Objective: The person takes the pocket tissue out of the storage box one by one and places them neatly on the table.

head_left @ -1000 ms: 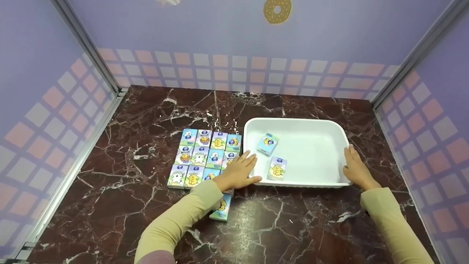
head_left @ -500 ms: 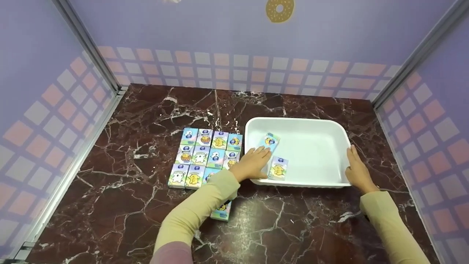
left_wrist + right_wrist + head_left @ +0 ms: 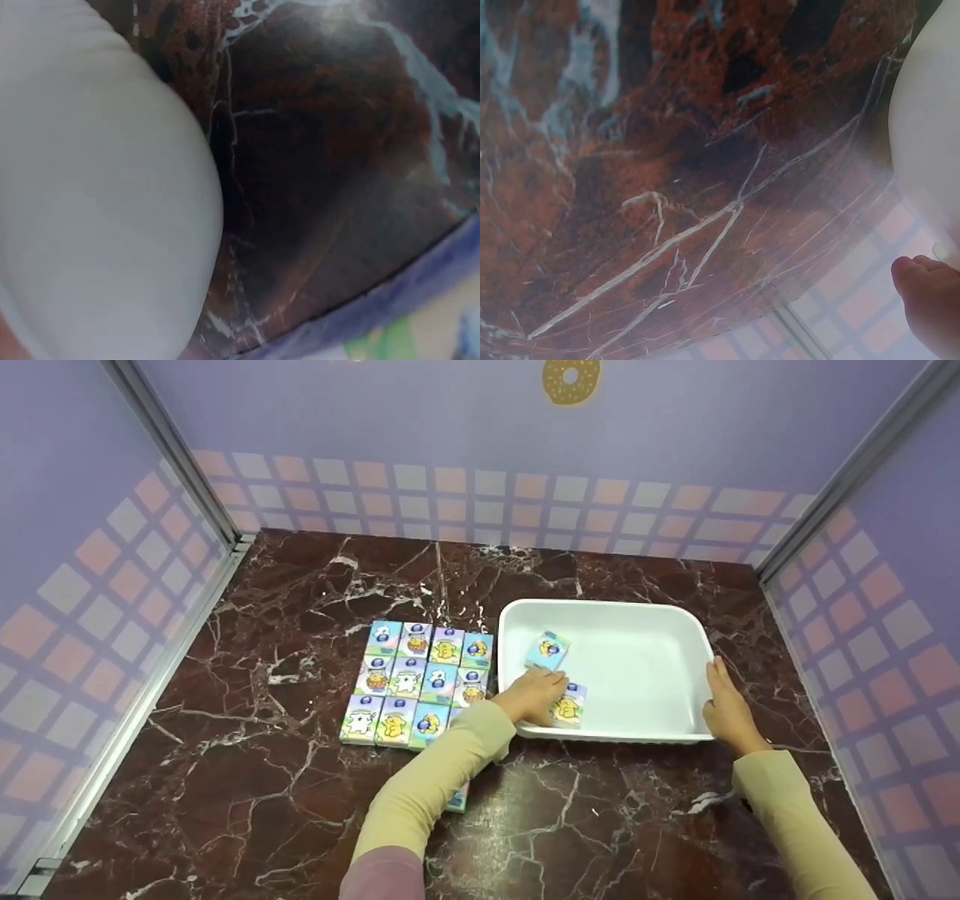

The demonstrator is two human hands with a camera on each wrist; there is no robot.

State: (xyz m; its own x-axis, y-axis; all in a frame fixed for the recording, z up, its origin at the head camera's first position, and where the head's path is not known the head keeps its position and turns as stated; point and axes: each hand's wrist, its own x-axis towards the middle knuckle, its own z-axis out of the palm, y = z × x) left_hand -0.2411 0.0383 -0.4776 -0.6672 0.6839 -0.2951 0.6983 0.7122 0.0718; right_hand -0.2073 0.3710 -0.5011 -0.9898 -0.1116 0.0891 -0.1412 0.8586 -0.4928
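Note:
Inside the white plastic bin (image 3: 637, 675), at its left end, lie two small cartoon-printed packs. My left hand (image 3: 534, 695) reaches over the bin's left side. Its fingers cover the upper-left part of the lower pack (image 3: 570, 709); whether they pinch it is hidden. Just above the fingers lies the blue pack (image 3: 548, 649). Against the bin's right wall rests my right hand (image 3: 729, 709), its fingers extended along the outside. In the right wrist view, fingertips (image 3: 922, 296) show beside the pale bin wall (image 3: 934, 135).
Several similar packs (image 3: 406, 677) stand in tight rows left of the bin. Another pack (image 3: 457, 799), mostly behind the left sleeve, lies nearer. The dark marble tabletop (image 3: 247, 780) is bounded by purple panels (image 3: 480, 420) behind and on both sides.
My left hand has moved right, from the bin's left rim into the bin, passing over the blue pack and down to the lower pack. My right hand stays at the right wall.

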